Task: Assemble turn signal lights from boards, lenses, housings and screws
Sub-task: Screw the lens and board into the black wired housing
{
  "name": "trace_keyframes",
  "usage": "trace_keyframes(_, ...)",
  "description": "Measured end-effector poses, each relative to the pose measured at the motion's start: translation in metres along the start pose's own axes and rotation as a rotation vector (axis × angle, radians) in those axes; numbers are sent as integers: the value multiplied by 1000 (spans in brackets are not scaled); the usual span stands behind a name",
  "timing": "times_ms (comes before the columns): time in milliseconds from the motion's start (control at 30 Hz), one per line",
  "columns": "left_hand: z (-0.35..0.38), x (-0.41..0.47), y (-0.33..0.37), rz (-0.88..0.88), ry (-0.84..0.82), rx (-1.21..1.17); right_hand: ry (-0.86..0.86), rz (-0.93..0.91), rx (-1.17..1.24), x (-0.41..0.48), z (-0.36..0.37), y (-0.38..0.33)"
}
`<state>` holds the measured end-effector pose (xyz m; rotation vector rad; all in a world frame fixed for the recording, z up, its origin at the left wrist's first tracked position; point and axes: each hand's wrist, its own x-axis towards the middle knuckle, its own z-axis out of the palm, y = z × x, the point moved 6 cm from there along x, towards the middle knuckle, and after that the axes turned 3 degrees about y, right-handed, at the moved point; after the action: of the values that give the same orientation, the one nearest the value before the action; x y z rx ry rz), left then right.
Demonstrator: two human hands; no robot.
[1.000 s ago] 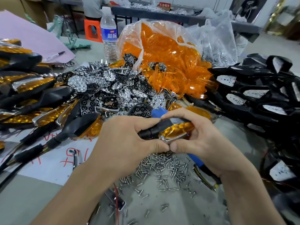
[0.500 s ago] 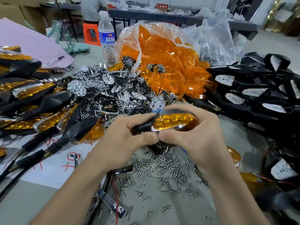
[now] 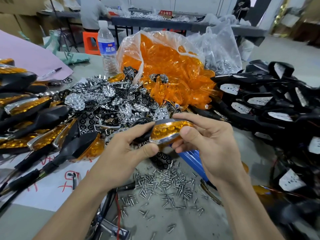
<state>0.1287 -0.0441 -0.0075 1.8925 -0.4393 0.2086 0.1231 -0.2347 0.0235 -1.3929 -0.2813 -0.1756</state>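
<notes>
Both hands hold one turn signal light (image 3: 168,132) above the table, its amber lens facing me over a chrome rim. My left hand (image 3: 124,153) pinches its stem end between thumb and fingers. My right hand (image 3: 207,141) grips the lens end, thumb on the front, fingers over the top. Loose screws (image 3: 166,184) lie scattered below the hands. A clear bag of amber lenses (image 3: 173,66) stands behind. Chrome and black reflector boards (image 3: 110,104) are heaped in the middle. Black housings (image 3: 270,104) are piled at the right.
Finished lights (image 3: 34,129) with black stems lie at the left on white paper. A blue-handled screwdriver (image 3: 192,160) lies under my right hand. A water bottle (image 3: 106,47) stands at the back. A person stands at a far table (image 3: 155,23).
The light has been lifted and turned so its amber lens faces me. My right hand's fingers have opened out along its top; the blue screwdriver handle now shows beneath.
</notes>
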Motion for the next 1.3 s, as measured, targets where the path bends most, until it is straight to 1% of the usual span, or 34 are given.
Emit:
trace_keyframes(33, -4, -2, 5, 42, 114, 126, 24, -23, -47, -1, 1, -1)
trace_keyframes(67, -6, -5, 15, 127, 233, 275, 54, -37, -92, -1, 2, -1)
trace_keyframes(100, -4, -9, 27, 245, 312, 401, 88, -46, -128, -2, 4, -1)
trace_keyframes(167, 9, -15, 41, 481, 344, 510, 154, -72, -199, -5, 8, -1)
trace_keyframes(200, 15, -17, 43, 541, 334, 526, 188, -90, -237, -7, 10, -2)
trace_keyframes(233, 20, -16, 43, 551, 327, 526, 225, -104, -282, -8, 10, -3)
trace_keyframes(333, 23, -12, 38, 433, 311, 412, 257, -129, -378, -9, 12, -7)
trace_keyframes(400, 19, -9, 33, 270, 274, 232, 218, -85, -313, -7, 15, -5)
trace_keyframes(467, 14, -6, 25, 115, 226, 70, 194, 25, -184, -5, 14, 2)
trace_keyframes(500, 13, -5, 22, 73, 201, 38, 208, 66, -228, -5, 10, 4)
trace_keyframes(533, 12, -5, 20, 48, 177, 20, 216, 78, -365, -5, 4, 7)
trace_keyframes(567, 12, -4, 20, 34, 159, -1, 191, 76, -580, -6, 2, 9)
trace_keyframes(633, 13, -2, 21, 18, 134, -55, -1, 113, -988, -10, 11, 17)
trace_keyframes(667, 12, -1, 22, 18, 132, -86, -103, 153, -1132, -13, 18, 23)
trace_keyframes(733, 7, 1, 22, 9, 152, -124, -234, 222, -1308, -21, 34, 33)
trace_keyframes(800, 1, 1, 18, -1, 174, -151, -257, 227, -1369, -25, 46, 36)
trace_keyframes(933, -3, -2, 9, -33, 220, -139, -228, 222, -1427, -23, 45, 34)
trace_keyframes(1033, -1, -4, 12, 15, 195, -90, -220, 185, -1462, -24, 44, 33)
trace_keyframes(1200, -1, -5, 15, 65, 168, -125, -176, 132, -1462, -21, 45, 29)
trace_keyframes(1300, 1, -5, 17, 67, 156, -174, -232, 157, -1411, -22, 48, 33)
